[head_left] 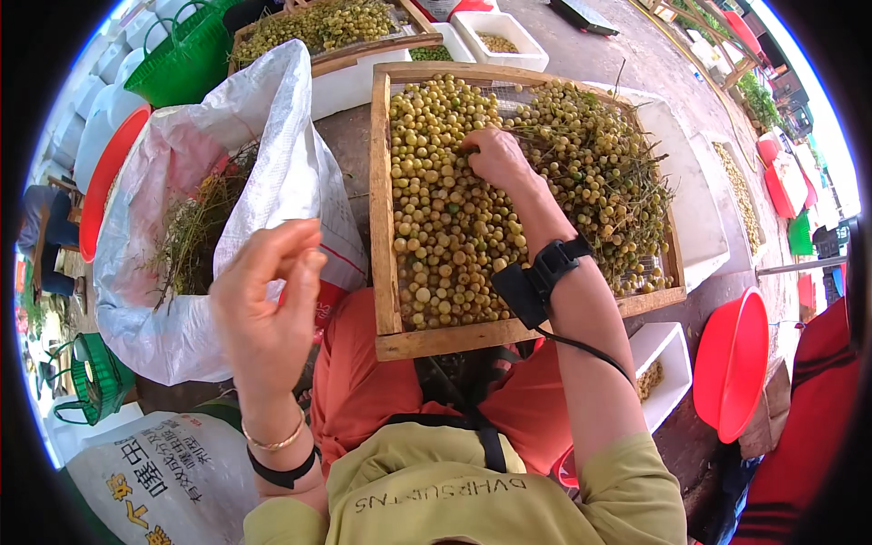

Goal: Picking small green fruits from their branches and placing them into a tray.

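A wooden-framed tray (389, 272) with a mesh bottom rests across my lap. Loose, round yellow-green fruits (445, 213) cover its left part, while fruits still on stalks (604, 173) are heaped on the right. My right hand (498, 159) reaches to the far middle of the tray, between the loose fruits and the heap. Its fingers are curled down among the fruits, and the fingertips are partly hidden. My left hand (268, 309) is raised left of the tray, in front of a white woven sack (263, 182). Its fingers are bent but apart, with nothing visible in them.
Thin bare stalks (195, 227) lie in the sack. Another fruit tray (363, 50) stands beyond, near white foam boxes (500, 41). Green baskets (186, 54) are at the left. Red basins (729, 363) stand on both sides. A printed sack (173, 472) lies at lower left.
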A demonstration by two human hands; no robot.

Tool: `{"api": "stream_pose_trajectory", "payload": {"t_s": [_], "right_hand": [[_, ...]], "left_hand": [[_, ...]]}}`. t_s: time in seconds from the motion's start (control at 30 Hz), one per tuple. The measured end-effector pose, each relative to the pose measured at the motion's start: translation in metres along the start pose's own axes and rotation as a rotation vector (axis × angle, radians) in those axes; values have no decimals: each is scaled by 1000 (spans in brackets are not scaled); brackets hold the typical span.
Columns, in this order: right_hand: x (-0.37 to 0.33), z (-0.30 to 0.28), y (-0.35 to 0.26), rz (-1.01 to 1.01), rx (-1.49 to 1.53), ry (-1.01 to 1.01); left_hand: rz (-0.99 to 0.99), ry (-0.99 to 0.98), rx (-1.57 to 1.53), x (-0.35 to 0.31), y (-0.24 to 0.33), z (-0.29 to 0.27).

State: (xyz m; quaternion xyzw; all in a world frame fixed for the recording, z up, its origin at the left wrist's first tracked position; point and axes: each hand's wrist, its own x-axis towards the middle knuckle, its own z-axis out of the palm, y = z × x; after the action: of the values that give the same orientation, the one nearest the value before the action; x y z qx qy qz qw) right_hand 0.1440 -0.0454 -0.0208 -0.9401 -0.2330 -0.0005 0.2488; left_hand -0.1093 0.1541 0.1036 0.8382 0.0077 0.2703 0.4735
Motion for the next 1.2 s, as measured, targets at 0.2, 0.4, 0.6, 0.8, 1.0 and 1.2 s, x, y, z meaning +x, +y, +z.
{"api": "stream_pose_trajectory", "payload": {"t_s": [0.2,0.4,0.6,0.8,1.0,1.2], "right_hand": [[3,3,-7,-176,-167,-73],[3,-8,5,-24,-57,-86],[-10,-28,33,270,513,-25],[-12,-20,26,-216,162,76],[-33,-32,4,-72,-14,-272],[-30,-34,3,-2,135,-5]], "left_hand": [[-54,-382,206,32,-46,95],[-20,-525,571,47,-71,158],[-8,-533,669,49,-73,172],[5,-616,630,46,-71,167],[-11,-592,569,42,-73,151],[-163,-465,261,37,-74,147]]}}
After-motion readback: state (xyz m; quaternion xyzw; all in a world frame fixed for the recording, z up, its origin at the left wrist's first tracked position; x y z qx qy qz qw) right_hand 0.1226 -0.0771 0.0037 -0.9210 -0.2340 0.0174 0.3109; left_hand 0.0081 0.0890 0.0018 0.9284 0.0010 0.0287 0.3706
